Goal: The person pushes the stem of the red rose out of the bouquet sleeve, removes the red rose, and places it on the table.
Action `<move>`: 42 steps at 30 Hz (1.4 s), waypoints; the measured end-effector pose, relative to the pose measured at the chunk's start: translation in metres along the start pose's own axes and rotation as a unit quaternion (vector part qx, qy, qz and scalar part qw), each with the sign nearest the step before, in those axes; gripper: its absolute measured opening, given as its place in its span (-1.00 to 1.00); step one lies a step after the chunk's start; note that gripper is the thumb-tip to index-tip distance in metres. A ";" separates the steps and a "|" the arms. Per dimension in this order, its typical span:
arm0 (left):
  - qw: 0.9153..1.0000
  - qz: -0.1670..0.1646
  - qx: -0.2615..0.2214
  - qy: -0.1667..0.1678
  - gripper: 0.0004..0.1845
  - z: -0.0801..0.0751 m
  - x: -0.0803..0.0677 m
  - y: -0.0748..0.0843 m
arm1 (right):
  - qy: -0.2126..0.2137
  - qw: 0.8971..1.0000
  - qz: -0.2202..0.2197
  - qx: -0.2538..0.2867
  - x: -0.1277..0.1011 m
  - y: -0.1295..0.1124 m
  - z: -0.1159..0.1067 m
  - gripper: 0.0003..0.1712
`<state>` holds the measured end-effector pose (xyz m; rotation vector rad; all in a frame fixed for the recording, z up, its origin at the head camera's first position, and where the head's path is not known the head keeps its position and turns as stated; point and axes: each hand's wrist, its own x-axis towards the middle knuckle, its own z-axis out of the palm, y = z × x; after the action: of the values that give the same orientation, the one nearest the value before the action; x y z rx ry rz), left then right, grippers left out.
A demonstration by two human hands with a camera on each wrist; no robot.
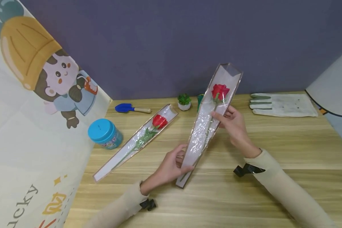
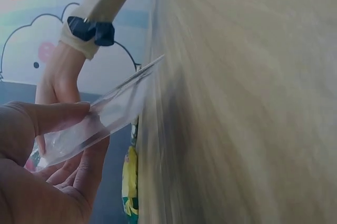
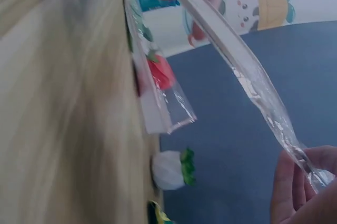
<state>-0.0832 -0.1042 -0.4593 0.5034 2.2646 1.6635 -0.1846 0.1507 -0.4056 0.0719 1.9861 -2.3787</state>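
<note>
Both hands hold a single red rose in a clear wrapper with white backing (image 1: 198,133), tilted above the wooden table with its bloom end up and to the right. My left hand (image 1: 168,165) grips the narrow stem end, thumb on the front and fingers behind. Just below the bloom, my right hand (image 1: 234,126) pinches the wrapper's right edge with its thumb across the front. The left wrist view shows the wrapper's clear end (image 2: 118,110) between thumb and fingers. From the right wrist, the wrapper (image 3: 237,60) appears nearly edge-on.
A second wrapped red rose (image 1: 143,138) lies on the table at left. Around it are a blue lidded jar (image 1: 104,133), a blue trowel (image 1: 132,108) and a small potted plant (image 1: 184,102). A white-and-green glove (image 1: 285,104) lies back right. A green item (image 1: 200,100) is partly hidden behind the held wrapper.
</note>
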 end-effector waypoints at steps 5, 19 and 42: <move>1.000 -0.003 -0.002 -0.004 -0.20 0.006 -0.002 0.002 | 0.014 1.000 -0.015 0.019 0.005 -0.009 -0.005 -0.63; 1.000 0.010 0.001 0.005 -0.22 0.011 -0.003 0.007 | 0.005 0.999 -0.042 0.012 0.012 -0.021 -0.007 -0.45; 0.998 0.036 0.040 0.040 -0.34 0.014 0.000 0.005 | -0.008 1.000 -0.011 -0.015 0.005 -0.014 -0.011 -0.41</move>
<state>-0.0764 -0.0913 -0.4586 0.5517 2.4052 1.6591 -0.1902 0.1643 -0.3944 0.0294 2.0262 -2.3530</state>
